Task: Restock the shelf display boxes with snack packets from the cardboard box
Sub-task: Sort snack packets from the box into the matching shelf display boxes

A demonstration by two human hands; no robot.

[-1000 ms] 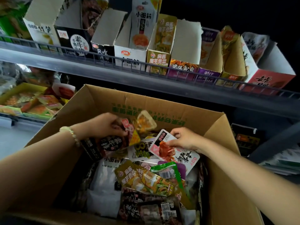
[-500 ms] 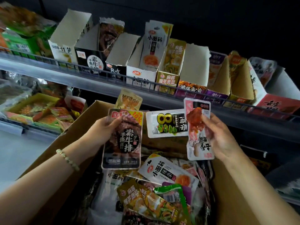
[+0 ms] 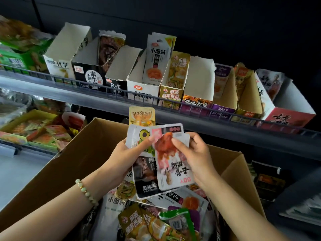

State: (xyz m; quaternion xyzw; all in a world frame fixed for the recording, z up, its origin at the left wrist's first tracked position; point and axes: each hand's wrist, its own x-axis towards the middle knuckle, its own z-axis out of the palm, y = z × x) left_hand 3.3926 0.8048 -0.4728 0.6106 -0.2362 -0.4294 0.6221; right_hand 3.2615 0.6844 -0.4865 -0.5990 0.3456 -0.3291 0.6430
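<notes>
- Left hand (image 3: 125,159): the fingers are curled round a fan of three packets and the thumb is pressed on their front faces. A bead bracelet (image 3: 85,192) sits on the wrist.
- Right hand (image 3: 198,159): it pinches the pink-and-white packet (image 3: 173,171) near its upper right edge, with the thumb on the front face and the fingers behind.
- Pink-and-white packet: the long axis is near upright, leaning slightly. The print reads upside down. Its left edge overlaps the fan.
- Black packet (image 3: 145,178): the long axis is upright and the print reads right way up. Its bottom edge is the lowest point of the held group.
- White packet (image 3: 137,136) and yellow packet (image 3: 141,116): these sit behind the black one. The yellow one points upward, and its top edge meets the shelf front in this view.
- Cardboard box (image 3: 73,167): the top is open. The held group hangs above the opening, toward the far rim, with free room to the left and right walls. Loose packets (image 3: 156,221) lie flat in a heap inside.
- Shelf (image 3: 52,87): a wire rail runs along the front edge.
- Display boxes (image 3: 199,75): they stand in a row behind the rail, touching side by side, with torn open tops. Several show bare inner walls. One holds a tall white packet (image 3: 159,56) standing upright.
</notes>
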